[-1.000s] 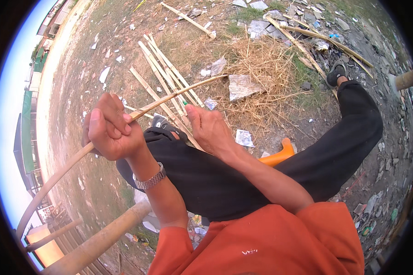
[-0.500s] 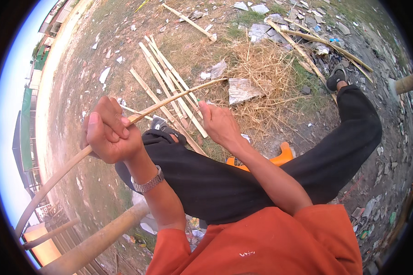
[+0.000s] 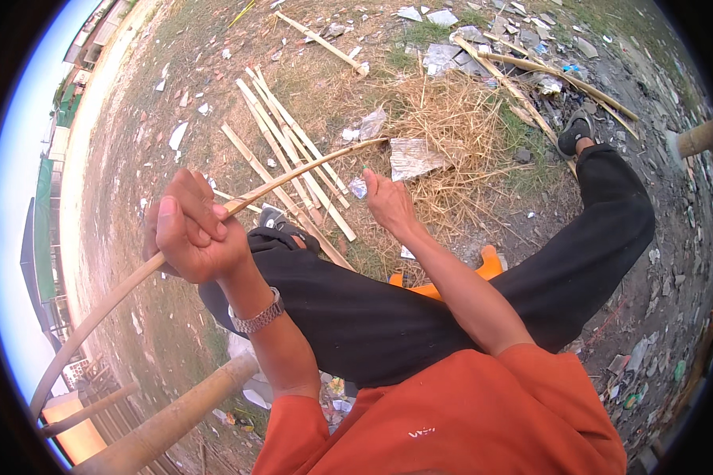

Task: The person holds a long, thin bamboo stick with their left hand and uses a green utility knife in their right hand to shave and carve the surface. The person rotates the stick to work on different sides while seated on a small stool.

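Observation:
My left hand (image 3: pixel 194 226) is closed round a long, thin bamboo strip (image 3: pixel 301 169). The strip bends from the lower left, passes through my fist and narrows to a tip near a flat, pale slab (image 3: pixel 413 158). My right hand (image 3: pixel 390 204) is closed just right of the strip and apart from it. A tiny green bit shows at its fingertips; whatever it grips is mostly hidden by the fingers.
Several split bamboo pieces (image 3: pixel 281 138) lie on the ground ahead, beside dry straw (image 3: pixel 459 119). Thick bamboo poles (image 3: pixel 174 412) stand close at lower left. An orange plastic object (image 3: pixel 489 263) shows between my legs. Rubble and longer poles (image 3: pixel 523 95) lie at far right.
My right hand has moved right and slightly away from the strip. My left hand keeps its grip, and the strip stays nearly in place.

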The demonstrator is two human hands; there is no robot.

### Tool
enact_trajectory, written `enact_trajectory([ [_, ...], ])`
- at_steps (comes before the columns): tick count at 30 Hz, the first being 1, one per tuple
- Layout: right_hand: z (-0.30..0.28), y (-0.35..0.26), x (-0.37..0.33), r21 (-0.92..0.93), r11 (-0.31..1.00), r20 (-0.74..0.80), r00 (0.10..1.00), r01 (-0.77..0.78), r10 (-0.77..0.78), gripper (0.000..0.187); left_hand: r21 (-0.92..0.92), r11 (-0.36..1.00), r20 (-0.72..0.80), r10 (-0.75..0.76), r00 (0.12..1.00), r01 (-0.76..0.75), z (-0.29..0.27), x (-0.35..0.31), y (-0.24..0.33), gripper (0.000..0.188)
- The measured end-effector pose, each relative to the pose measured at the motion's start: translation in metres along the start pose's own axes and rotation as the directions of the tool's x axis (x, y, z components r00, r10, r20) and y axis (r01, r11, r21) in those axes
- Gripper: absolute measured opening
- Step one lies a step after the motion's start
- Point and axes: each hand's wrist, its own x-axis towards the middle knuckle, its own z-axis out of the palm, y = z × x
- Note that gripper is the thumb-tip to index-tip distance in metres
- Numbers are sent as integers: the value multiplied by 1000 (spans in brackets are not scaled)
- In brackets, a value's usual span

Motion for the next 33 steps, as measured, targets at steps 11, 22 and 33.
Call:
enact_trajectory([
  [11, 9, 101, 16, -283, 898, -104, 942, -337, 320, 60, -24, 999, -11, -34, 999, 33, -9, -4, 0, 36],
  [22, 20, 60, 51, -82, 972, -14, 976, -220, 219, 63, 32, 995, -8, -99, 995, 99, 1, 0, -1, 39],
  [33, 14, 59, 63, -375, 913, -99, 987, -158, 130, 59, 90, 995, -190, -33, 981, 50, 0, 6, -7, 39],
])
